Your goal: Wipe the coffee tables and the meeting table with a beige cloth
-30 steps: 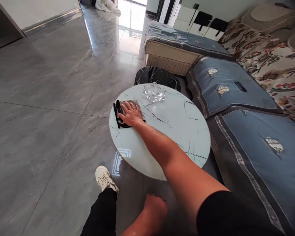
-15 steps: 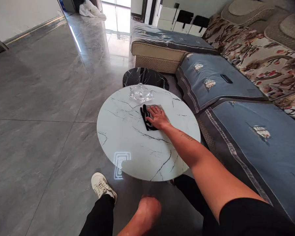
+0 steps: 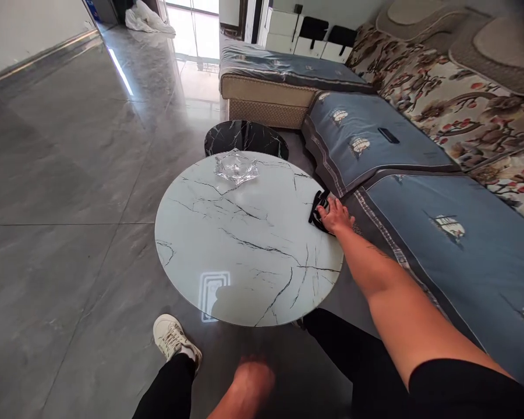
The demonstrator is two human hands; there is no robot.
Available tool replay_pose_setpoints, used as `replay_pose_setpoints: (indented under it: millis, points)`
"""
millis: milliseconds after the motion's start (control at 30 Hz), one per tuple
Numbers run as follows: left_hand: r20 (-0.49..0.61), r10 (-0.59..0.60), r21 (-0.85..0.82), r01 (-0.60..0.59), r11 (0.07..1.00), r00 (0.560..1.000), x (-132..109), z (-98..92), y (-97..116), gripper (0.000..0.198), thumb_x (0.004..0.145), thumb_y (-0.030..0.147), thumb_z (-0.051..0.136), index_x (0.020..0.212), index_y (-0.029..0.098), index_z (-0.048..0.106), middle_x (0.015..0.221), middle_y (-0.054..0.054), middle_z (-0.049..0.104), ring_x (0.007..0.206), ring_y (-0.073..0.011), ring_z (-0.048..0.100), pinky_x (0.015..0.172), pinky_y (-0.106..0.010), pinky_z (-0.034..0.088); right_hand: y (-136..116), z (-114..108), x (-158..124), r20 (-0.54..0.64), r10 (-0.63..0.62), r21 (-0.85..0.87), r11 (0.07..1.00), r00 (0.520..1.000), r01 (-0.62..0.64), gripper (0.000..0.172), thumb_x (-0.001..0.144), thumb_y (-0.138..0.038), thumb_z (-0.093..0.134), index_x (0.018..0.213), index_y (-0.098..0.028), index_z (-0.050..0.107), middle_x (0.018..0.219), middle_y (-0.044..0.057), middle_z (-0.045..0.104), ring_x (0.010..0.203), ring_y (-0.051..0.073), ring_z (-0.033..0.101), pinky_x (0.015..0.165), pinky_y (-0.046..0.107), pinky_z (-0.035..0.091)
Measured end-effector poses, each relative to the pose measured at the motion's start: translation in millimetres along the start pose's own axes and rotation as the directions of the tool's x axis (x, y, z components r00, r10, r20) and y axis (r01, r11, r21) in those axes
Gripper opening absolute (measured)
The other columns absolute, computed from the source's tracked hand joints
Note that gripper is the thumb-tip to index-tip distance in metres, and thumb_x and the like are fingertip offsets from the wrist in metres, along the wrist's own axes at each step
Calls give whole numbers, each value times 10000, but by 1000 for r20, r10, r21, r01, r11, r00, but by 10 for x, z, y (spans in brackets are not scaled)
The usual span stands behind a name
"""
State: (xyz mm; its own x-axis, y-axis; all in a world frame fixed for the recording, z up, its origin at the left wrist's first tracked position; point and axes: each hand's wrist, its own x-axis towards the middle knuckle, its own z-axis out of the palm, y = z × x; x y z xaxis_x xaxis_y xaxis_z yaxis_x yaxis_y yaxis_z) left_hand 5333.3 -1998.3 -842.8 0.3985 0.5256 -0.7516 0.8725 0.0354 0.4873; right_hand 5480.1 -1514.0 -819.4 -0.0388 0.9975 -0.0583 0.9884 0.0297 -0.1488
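Note:
At the right edge of the white marble-patterned round table (image 3: 209, 244), my right hand (image 3: 337, 217) presses on a black and grey cloth (image 3: 318, 210). Its thumb lies across the cloth and the fingers reach toward the rim, so the hand holds it against the tabletop. Part of the cloth is hidden under the palm. My left hand (image 3: 254, 378) hangs low in front of the table, near my legs, touching nothing that I can see. Motion smears its fingers. A clear glass star-shaped dish (image 3: 236, 167) sits toward the table's far side.
Behind the round table stands a lower black marble-patterned table (image 3: 244, 138). A sofa with blue covers (image 3: 423, 215) runs along the right, with a dark phone-like object (image 3: 388, 135) on it. My shoe (image 3: 174, 337) rests on the grey tiled floor (image 3: 70, 279). A white plastic bag (image 3: 146, 18) lies far off.
My right hand has slid the cloth rightward from mid-table to the right rim. My left hand stays low and blurred. The view has shifted slightly to the right.

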Motion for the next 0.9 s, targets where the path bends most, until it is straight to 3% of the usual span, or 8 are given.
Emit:
replay_pose_setpoints:
  millis: [67,167,300,367,467,567,667,900]
  points:
    - [19,-32,16,31,999,999,-35,-16,42,381,974,168,626,1280,194,851,1143,-202,852,1095,-343,826,966,-466,664,114,0,-53,-2,57,15,998,998,-57,913,1066,-825,231,1820,-312,275,1914,126,236,1711,424,300,1326,793,281]
    - [47,-48,-13,49,999,998,-73,-6,121,394,991,178,608,1300,201,851,1205,-214,845,1164,-362,815,998,-487,654,158,7,-97,8,40,-21,999,999,-40,882,1089,-769,214,1823,-284,270,1919,132,217,1751,393,211,1352,758,254]
    - [29,-33,-79,36,996,999,-103,35,168,447,1017,146,542,1362,145,827,1317,-265,805,1292,-395,768,1083,-539,623,-50,32,-41,43,-23,-78,997,999,26,820,1126,-657,218,1825,-232,267,1932,107,174,1771,369,160,1394,706,199]
    - [-11,-31,-95,30,995,999,-128,31,154,471,1031,124,495,1375,111,815,1329,-278,795,1321,-399,751,1113,-550,604,-333,56,-16,61,-129,-115,984,990,136,792,1139,-614,224,1825,-222,265,1930,109,182,1775,351,157,1411,675,185]
    - [-32,-22,-111,18,994,999,-169,-3,111,473,1028,122,491,1381,96,805,1305,-288,798,1312,-414,751,1094,-568,602,-1003,125,-97,109,-352,-149,919,930,365,749,1147,-574,256,1823,-252,277,1926,88,209,1781,310,151,1427,633,173]
    - [-23,11,-130,-14,991,1000,-189,-27,80,463,1022,165,519,1383,119,805,1313,-301,787,1292,-440,751,1038,-590,605,-1768,231,-351,150,-495,-144,846,856,514,745,1147,-573,290,1827,-270,270,1927,59,207,1786,299,133,1435,611,148]
    - [-32,13,-132,-17,991,999,-210,-29,75,478,1032,184,495,1396,119,799,1332,-301,780,1293,-445,746,1036,-593,594,-2339,333,-682,158,-552,-127,811,819,571,761,1145,-595,299,1834,-278,246,1932,42,178,1790,310,113,1434,616,136]
    - [-90,36,-150,-49,988,995,-320,-34,58,524,1059,245,501,1503,100,737,1406,-329,744,1380,-475,697,1092,-642,583,-2841,377,-1205,195,-606,-112,768,771,631,778,1143,-595,293,1842,-262,217,1934,29,150,1793,326,89,1439,610,122]
